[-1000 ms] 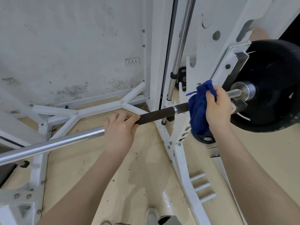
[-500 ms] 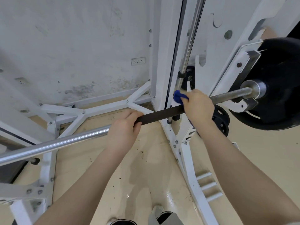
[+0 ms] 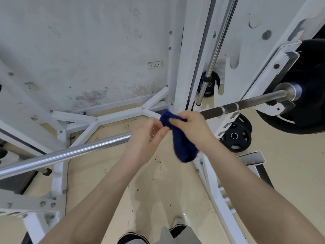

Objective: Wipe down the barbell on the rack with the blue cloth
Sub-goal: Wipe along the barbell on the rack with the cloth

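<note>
Cloth now at mid-bar, right beside our left hand; a sec ago it was out by the collar near the plate, half a sec ago just past the upright. So the wipe has run inward along the dark knurled stretch, approx from the sleeve end to where the left hand grips. We read that as: right-side knurl covered once; the long chrome run to the left not yet touched.

Right hand: fingers curled shut round the blue cloth, pinching it vs. the bar; a top lobe bunches above the knuckles, the rest hangs below in a loose fold. Whether the cloth wraps fully round the bar – can't tell, hand hides it.

Left hand: earlier closed over the bar at the knurl/chrome join. Now fingers look half-loosened, tips reaching toward the cloth's edge; palm hides the bar there, so we can't tell if it has any real grip on bar or cloth. Prob. a re-fold or a hand-off, a guess only.

Barbell: sits across the white rack, running lower left to upper right. Left part bright chrome, smooth. Right part dark brown, w/ two pale ring marks, ending in a steel collar against a black plate. No visible streaks or wet marks on it at this res.
</note>
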Tool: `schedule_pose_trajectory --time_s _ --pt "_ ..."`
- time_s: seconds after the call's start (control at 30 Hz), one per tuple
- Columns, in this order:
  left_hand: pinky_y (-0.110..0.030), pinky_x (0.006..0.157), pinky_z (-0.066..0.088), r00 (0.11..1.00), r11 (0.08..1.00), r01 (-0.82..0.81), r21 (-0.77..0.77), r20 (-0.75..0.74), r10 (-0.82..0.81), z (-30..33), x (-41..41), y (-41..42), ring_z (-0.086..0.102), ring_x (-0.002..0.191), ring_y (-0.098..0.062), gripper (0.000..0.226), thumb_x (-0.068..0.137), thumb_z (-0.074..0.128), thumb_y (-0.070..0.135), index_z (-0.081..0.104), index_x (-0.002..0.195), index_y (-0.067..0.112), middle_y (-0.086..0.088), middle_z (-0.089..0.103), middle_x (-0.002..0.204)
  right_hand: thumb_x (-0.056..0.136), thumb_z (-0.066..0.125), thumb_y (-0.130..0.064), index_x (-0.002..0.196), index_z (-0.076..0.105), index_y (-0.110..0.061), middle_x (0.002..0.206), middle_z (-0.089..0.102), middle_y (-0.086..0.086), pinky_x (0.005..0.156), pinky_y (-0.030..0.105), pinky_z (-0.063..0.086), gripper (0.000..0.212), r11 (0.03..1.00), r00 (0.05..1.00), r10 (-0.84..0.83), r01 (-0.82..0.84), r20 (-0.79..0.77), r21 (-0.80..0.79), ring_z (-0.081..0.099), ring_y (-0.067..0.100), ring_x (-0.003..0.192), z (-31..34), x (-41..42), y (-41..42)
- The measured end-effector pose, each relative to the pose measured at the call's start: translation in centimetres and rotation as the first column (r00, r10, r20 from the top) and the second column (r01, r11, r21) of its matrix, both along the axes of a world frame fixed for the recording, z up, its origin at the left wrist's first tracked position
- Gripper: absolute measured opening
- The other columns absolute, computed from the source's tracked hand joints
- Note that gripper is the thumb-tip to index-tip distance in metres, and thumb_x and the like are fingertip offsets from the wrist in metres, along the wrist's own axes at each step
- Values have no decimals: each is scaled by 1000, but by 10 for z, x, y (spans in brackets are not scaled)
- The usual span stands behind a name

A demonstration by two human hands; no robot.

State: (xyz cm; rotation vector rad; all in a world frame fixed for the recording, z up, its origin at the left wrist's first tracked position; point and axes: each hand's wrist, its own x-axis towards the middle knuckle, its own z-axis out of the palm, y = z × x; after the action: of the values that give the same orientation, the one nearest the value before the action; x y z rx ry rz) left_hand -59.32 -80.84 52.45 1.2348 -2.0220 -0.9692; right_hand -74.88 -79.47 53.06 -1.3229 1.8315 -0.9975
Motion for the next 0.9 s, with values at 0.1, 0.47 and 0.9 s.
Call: schedule_pose_trajectory --time_s 0.1,0.47,0.9 --pt "-17 58 39 997 996 -19 85 -70 25 -1 14 2 49 64 -11 23 81 60 35 50 76 15 3 56 69 88 64 -19 69 69 -11 56 60 -1 61 25 45 21 997 928 -27 0 371 73 55 9 56 -2 33 13" --pt "-21 51 30 998 999 5 39 -63 -3 -13 78 6 35 52 -8 44 84 59 38 32 56 16 5 36 53 94 55 -18 77 70 -19 72 71 -3 77 28 53 23 989 845 13 -90 535 117 66 10 74 -14 111 37" --pt "-12 65 46 971 995 58 81 -234 -38 -3 109 29 53 70 5 14 85 56 28 49 83 40 20 59 78 96 47 -13 109 59 -16 104 66 4 91 33 49 18 924 755 345 -379 558 -59 62 16 98 -9 98 40"
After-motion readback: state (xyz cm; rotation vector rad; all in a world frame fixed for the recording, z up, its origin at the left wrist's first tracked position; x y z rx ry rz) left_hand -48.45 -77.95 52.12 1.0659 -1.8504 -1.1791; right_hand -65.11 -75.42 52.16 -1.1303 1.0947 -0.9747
